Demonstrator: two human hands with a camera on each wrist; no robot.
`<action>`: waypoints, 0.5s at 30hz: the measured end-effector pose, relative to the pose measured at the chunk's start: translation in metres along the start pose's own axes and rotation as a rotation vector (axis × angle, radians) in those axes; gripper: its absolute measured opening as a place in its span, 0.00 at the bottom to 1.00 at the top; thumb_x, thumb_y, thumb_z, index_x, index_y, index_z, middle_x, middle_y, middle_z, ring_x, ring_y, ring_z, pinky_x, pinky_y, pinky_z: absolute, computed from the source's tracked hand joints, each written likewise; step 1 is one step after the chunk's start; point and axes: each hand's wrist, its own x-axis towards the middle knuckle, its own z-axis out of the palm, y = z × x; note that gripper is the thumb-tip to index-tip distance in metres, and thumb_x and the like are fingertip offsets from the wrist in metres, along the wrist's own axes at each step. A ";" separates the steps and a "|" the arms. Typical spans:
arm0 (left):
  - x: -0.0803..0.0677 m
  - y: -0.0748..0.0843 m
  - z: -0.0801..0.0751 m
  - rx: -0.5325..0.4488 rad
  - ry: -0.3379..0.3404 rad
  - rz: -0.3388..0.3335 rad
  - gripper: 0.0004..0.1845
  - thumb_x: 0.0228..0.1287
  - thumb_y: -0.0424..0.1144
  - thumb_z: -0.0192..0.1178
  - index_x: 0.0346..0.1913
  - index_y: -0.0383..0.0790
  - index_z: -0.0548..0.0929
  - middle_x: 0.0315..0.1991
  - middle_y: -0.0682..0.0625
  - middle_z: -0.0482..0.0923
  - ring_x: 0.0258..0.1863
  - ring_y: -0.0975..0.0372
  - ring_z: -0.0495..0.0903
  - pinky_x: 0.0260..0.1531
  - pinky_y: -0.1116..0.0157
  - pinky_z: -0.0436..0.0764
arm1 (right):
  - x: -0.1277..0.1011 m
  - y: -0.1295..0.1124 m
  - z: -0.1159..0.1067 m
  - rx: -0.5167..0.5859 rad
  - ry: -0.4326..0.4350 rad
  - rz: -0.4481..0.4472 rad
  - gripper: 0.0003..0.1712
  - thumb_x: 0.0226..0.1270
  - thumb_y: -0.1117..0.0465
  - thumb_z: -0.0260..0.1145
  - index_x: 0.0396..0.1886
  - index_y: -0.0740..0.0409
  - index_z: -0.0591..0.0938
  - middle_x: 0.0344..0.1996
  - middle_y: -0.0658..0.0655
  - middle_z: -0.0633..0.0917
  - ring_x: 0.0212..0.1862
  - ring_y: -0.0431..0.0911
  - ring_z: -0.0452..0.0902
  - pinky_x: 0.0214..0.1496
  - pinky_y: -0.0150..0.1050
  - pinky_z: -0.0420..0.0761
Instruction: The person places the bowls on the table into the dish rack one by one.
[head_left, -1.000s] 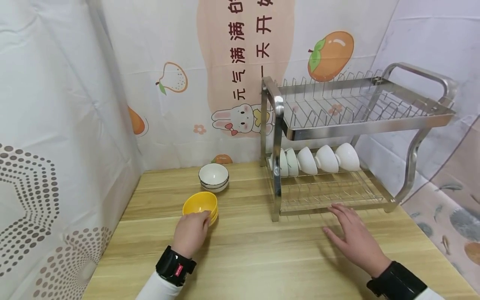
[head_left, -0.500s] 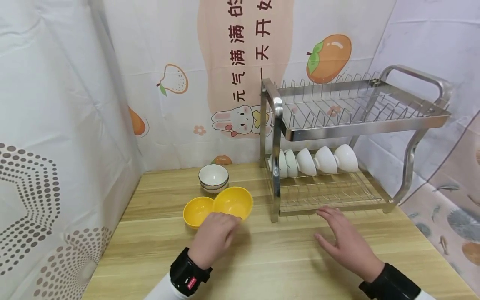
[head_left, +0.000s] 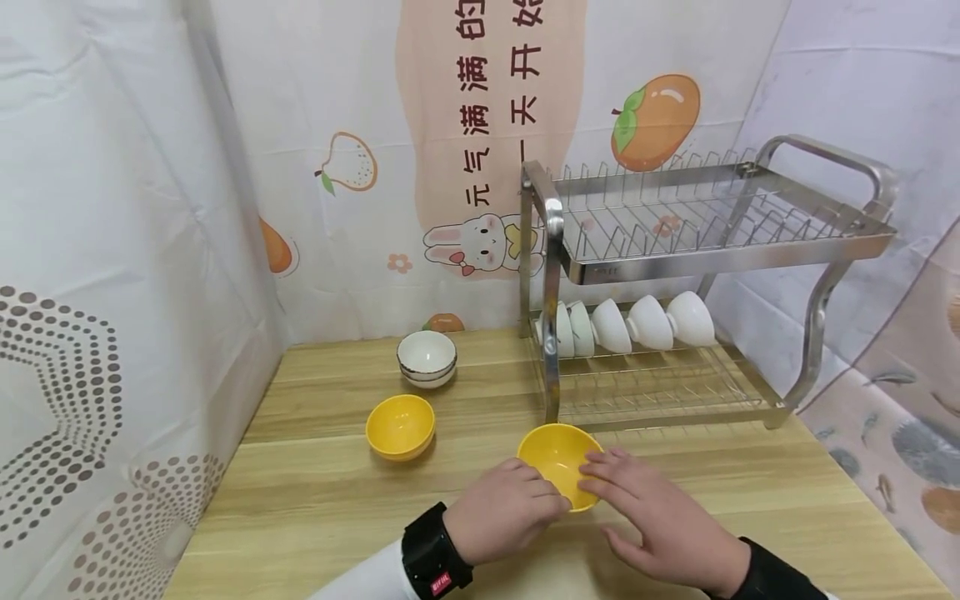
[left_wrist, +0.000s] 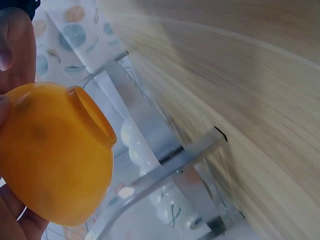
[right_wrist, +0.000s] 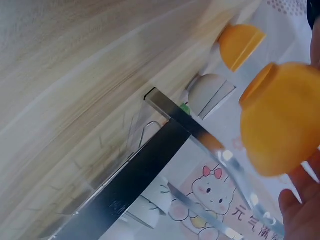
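Observation:
A yellow bowl (head_left: 553, 454) is held up over the table in front of the rack, tilted with its opening toward the head camera. My left hand (head_left: 504, 510) pinches its near rim, thumb at the edge. From the other side my right hand (head_left: 663, 521) reaches the bowl, its straight fingers at the right rim and the thumb apart. In the left wrist view the outside and foot ring of the yellow bowl (left_wrist: 60, 155) face the camera. Another yellow bowl (head_left: 401, 427) stands upright on the table at left.
Two stacked white bowls (head_left: 427, 358) with dark rims stand at the back. A two-tier metal dish rack (head_left: 551, 342) occupies the right; several white bowls (head_left: 651, 322) lean in a row on its lower tier. Printed curtains (head_left: 337, 258) border the wooden table (head_left: 315, 492).
My left hand has lifted one yellow bowl off the other and carried it right, to the rack's front. My right hand has moved left to meet it at the rim.

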 end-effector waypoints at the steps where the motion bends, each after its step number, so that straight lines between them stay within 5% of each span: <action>1: 0.002 0.001 0.000 -0.006 -0.003 0.006 0.07 0.67 0.44 0.64 0.46 0.57 0.85 0.41 0.66 0.83 0.42 0.71 0.78 0.47 0.72 0.74 | 0.000 -0.001 0.000 -0.004 -0.008 -0.024 0.21 0.74 0.49 0.56 0.59 0.54 0.79 0.60 0.54 0.79 0.63 0.50 0.73 0.76 0.34 0.50; 9: 0.011 0.005 0.002 -0.011 -0.008 0.033 0.05 0.67 0.44 0.63 0.44 0.57 0.86 0.39 0.67 0.82 0.40 0.71 0.77 0.45 0.73 0.73 | -0.001 0.000 0.002 -0.022 0.022 -0.097 0.18 0.80 0.55 0.44 0.44 0.49 0.82 0.44 0.44 0.82 0.49 0.41 0.77 0.73 0.34 0.58; 15: 0.018 0.005 0.003 -0.017 -0.026 0.041 0.05 0.68 0.44 0.63 0.44 0.57 0.85 0.39 0.67 0.82 0.39 0.71 0.76 0.45 0.73 0.72 | -0.004 0.001 -0.002 -0.035 -0.002 -0.061 0.22 0.82 0.53 0.40 0.43 0.47 0.82 0.43 0.41 0.82 0.48 0.38 0.77 0.71 0.31 0.59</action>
